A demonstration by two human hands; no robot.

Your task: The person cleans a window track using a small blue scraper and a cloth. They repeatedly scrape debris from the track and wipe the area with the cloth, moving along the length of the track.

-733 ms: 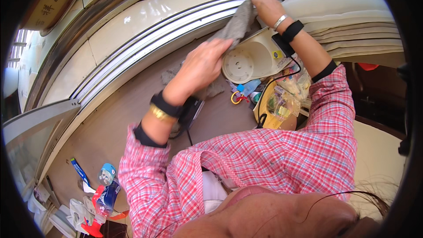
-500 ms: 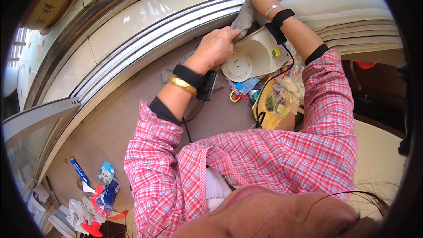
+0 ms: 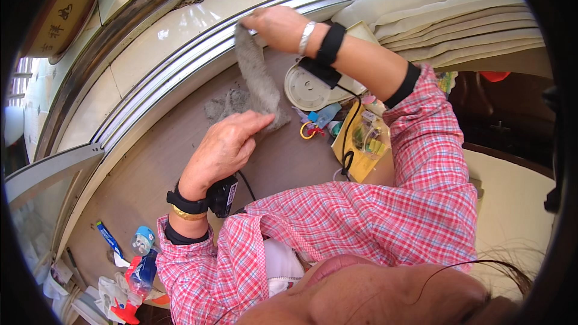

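A long grey cloth (image 3: 256,66) is stretched between my two hands. My right hand (image 3: 277,28) is closed on its far end, at the metal window track (image 3: 217,41). Its near end hangs over the brown sill board (image 3: 174,129), where the fingertips of my left hand (image 3: 226,144) pinch its edge. Beside the cloth lies a bunched grey rag (image 3: 227,105); whether the two are joined I cannot tell. Right of the cloth stands a cream plastic container (image 3: 308,86), partly hidden behind my right wrist.
Scissors with a yellow ring (image 3: 309,131), small items and a yellow box (image 3: 364,150) lie right. At lower left are a blue-capped jar (image 3: 143,239), a red-headed spray bottle (image 3: 141,277) and a blue-green box (image 3: 108,238). A pale curtain (image 3: 445,18) bunches at far right.
My right hand has moved left along the track, drawing the cloth with it. My left hand has come down and left, toward me. More of the cloth's length now shows.
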